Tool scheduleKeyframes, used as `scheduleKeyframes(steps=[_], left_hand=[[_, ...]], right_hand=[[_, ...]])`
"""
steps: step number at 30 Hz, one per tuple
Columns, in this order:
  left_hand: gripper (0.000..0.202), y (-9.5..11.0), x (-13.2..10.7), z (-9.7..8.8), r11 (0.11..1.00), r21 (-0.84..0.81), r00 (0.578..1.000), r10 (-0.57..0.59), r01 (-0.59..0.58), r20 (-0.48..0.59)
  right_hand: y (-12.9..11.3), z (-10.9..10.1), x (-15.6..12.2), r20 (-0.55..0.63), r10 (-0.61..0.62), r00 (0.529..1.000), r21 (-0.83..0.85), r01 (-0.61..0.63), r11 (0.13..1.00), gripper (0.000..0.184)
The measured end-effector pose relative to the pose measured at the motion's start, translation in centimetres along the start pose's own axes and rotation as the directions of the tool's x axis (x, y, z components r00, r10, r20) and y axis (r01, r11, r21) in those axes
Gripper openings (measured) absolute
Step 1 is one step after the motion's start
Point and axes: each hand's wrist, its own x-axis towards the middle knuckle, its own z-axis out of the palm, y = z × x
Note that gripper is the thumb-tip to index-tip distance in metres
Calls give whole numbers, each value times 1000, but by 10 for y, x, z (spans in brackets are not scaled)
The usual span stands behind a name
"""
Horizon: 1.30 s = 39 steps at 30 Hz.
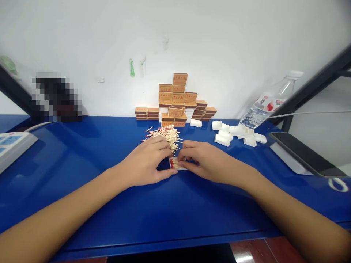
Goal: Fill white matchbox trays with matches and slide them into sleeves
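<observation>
Both my hands meet at the middle of the blue table (109,204). Between them lies a small white tray of red-tipped matches (175,164). My left hand (149,160) curls round the tray's left end, thumb along the near side. My right hand (204,160) pinches the tray and matches from the right, fingers pressed together. Just behind the hands lies a loose heap of matches (166,134).
Brown matchboxes (177,102) are stacked against the white wall. Several white inner trays (233,133) lie at the right, next to a tilted plastic bottle (267,102). A phone (304,153) rests at the far right, a power strip (12,144) at the left edge.
</observation>
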Motion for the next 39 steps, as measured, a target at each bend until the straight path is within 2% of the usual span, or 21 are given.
scheduleKeyframes(steps=[10, 16, 19, 22, 24, 26, 28, 31, 33, 36, 38, 39], left_hand=[[29, -1, -1, -1, 1000, 4, 1000, 7, -7, 0], [30, -1, -1, 1, 1000, 9, 1000, 8, -8, -2], [28, -5, 1, -5, 1000, 2, 999, 19, -19, -45], [29, -16, 1, -18, 999, 38, 990, -15, 20, -138], [31, -26, 1, -26, 992, 95, 978, -61, 81, -201], [28, -35, 0, -31, 982, 141, 962, -82, 122, -260], [28, -40, 0, -32, 975, 175, 955, -85, 139, -283], [31, -39, -1, -30, 967, 218, 960, -72, 134, -270], [32, -37, 0, -29, 967, 226, 966, -59, 118, -253], [32, -34, -1, -28, 973, 211, 974, -41, 89, -222], [31, -32, -1, -27, 978, 195, 982, -29, 66, -185], [31, -30, -1, -26, 981, 187, 986, -20, 52, -167]], right_hand=[[2, 3, 0, -23, 54, 998, -80, -56, 995, 15], [1, 4, 1, -58, 33, 998, -94, -38, 995, 13], [4, 2, 4, -193, 31, 981, -44, -40, 998, 13], [8, -2, 7, -435, 59, 899, -15, -73, 997, 14], [7, -2, 7, -507, 62, 860, 21, -60, 998, 15], [0, 5, 8, -436, 29, 899, 75, 4, 997, 13], [-9, 16, 9, -274, -22, 962, 148, 64, 987, 8], [-23, 35, 13, -123, -36, 992, 205, 61, 977, 11], [-27, 41, 15, -86, -22, 996, 194, 39, 980, 8], [-22, 35, 15, -33, -43, 999, 199, 48, 979, 11], [-13, 24, 13, -70, -54, 996, 210, 67, 975, 10], [-8, 19, 11, -126, -44, 991, 206, 69, 976, 10]])
